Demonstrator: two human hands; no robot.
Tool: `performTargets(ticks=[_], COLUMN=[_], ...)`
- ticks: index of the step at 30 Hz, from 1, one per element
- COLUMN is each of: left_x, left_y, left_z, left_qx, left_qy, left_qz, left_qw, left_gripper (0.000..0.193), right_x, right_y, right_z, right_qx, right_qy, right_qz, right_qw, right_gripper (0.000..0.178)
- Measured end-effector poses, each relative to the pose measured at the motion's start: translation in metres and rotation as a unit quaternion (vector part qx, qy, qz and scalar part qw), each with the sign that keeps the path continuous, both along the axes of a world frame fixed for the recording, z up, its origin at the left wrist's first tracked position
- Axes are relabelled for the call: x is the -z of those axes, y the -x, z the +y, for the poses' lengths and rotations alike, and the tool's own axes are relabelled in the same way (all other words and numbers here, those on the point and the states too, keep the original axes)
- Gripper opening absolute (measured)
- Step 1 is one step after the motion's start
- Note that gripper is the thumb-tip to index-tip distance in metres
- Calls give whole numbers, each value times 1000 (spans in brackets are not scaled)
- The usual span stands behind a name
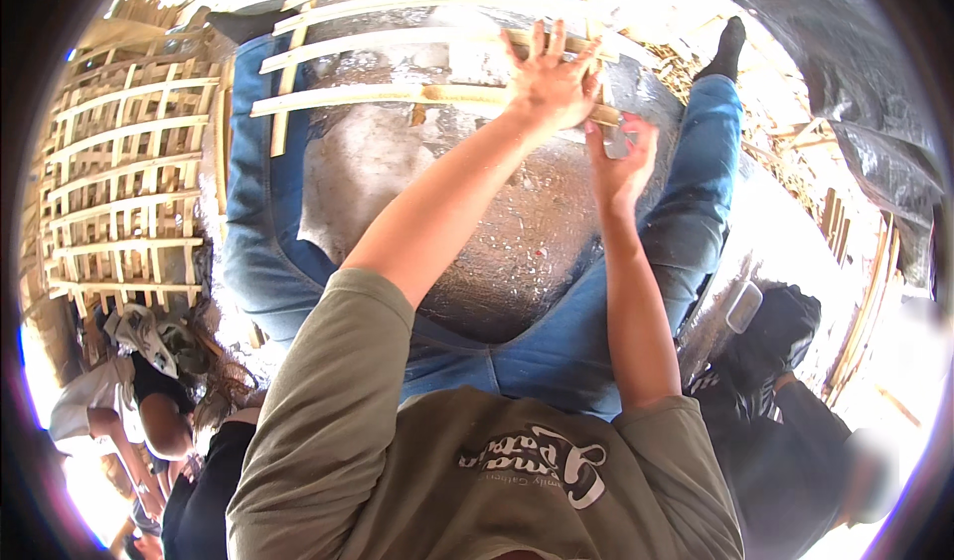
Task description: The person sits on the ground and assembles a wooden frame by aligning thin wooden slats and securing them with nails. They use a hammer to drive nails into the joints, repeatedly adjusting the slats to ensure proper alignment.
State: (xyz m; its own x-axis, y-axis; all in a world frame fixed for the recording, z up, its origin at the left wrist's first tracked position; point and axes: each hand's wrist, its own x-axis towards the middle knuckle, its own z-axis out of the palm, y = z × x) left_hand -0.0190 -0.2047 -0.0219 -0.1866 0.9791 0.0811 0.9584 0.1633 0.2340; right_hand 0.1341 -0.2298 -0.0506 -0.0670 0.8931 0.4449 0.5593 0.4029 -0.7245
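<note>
A frame of pale flat wooden slats, which look like split bamboo, lies in front of me. Long slats (397, 94) cross a left upright strip (283, 113) and another strip at the right. My left hand (550, 81) lies flat over the right ends of the slats, fingers spread and pointing away from me. Just nearer and to its right is my right hand (623, 162), its thumb raised against the end of the nearest slat. Its other fingers are curled, with a gap between them and the thumb. The joint under my left palm is hidden.
Beneath the frame is a worn grey surface (497, 232) between my outstretched legs. Finished-looking lattice panels (129, 192) are stacked at left. Other people sit at lower left (149, 401) and lower right (785, 441). Dark plastic sheeting (855, 73) hangs at upper right.
</note>
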Motion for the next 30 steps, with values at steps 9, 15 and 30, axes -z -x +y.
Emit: performTargets(ticks=[9,15,30], left_x=[5,2,-10], left_y=[2,3,4], left_z=[1,1,3], left_qx=[-2,-4,3], left_qy=[-2,12,75], left_qz=[35,48,54], left_qw=[999,999,996], left_gripper=[57,55,59], right_x=[-5,-6,-7], right_y=[4,7,9], right_z=[-6,-12,-12], right_qx=[24,45,49], right_qy=[-86,-83,-84], right_qz=[-58,-52,-53], right_qw=[994,994,994], right_gripper=[29,29,28])
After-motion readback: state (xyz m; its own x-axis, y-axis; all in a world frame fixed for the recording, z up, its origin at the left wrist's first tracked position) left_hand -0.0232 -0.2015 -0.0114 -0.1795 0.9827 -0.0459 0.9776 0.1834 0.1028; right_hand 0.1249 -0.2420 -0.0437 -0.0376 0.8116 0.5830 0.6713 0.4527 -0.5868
